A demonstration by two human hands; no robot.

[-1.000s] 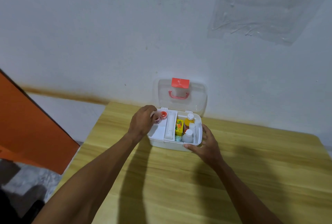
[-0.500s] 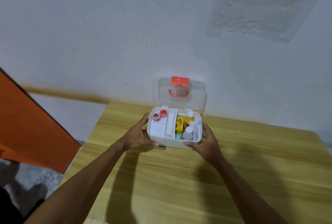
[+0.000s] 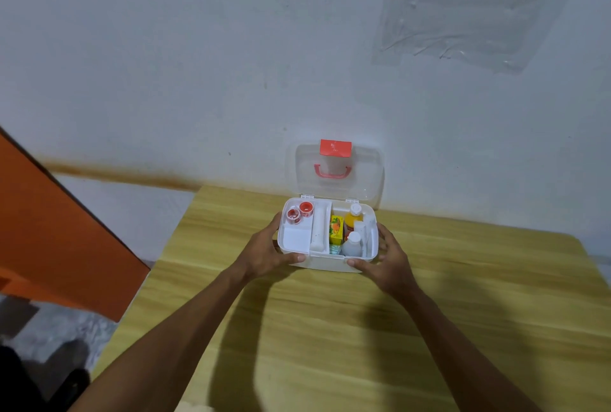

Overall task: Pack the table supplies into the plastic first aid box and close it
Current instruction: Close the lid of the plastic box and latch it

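The white plastic first aid box (image 3: 325, 262) stands on the wooden table, its clear lid (image 3: 367, 176) with a red latch and handle upright against the wall. Inside lie two red tape rolls (image 3: 299, 212), a white roll (image 3: 319, 229), a yellow carton (image 3: 336, 229), an orange bottle (image 3: 352, 218) and a white bottle (image 3: 352, 245). My left hand (image 3: 264, 254) grips the box's left side, thumb on the front. My right hand (image 3: 386, 261) grips its right side.
The wooden table (image 3: 363, 329) runs from the white wall towards me. An orange panel (image 3: 49, 229) stands to the left beyond the table's edge. A clear plastic sheet (image 3: 479, 8) is stuck on the wall above.
My left hand let go of a red tape roll in the tray's back left compartment and dropped to grip the box's left side. The right hand stayed on the right side.
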